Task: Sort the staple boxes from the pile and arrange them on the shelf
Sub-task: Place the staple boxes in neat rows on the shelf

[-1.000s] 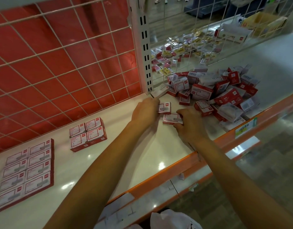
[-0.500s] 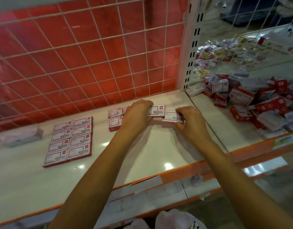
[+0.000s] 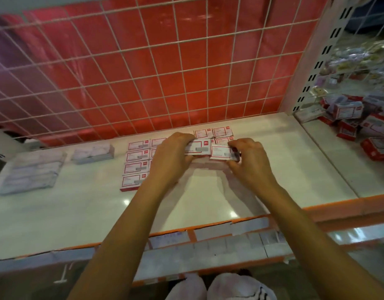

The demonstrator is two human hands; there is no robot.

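Observation:
My left hand (image 3: 171, 158) grips one red-and-white staple box (image 3: 197, 148), held just above the white shelf (image 3: 89, 204). Right beside it, my right hand (image 3: 249, 161) pinches a second staple box (image 3: 220, 152). Both boxes hover in front of a small block of staple boxes (image 3: 221, 133) laid flat near the back mesh. A bigger block of laid-out boxes (image 3: 136, 164) lies left of my left hand, partly hidden by it. The loose pile of staple boxes (image 3: 360, 124) sits on the shelf section at the far right.
A red panel behind white wire mesh (image 3: 154, 68) closes the back of the shelf. A perforated white upright (image 3: 312, 68) divides it from the right section. Blurred pale packets (image 3: 31, 172) lie at the left. An orange edge strip with price labels (image 3: 219, 232) runs along the front.
Both hands carried a staple box each from beside the pile leftward to the arranged blocks. The view swung left, so the pile now sits at the right edge.

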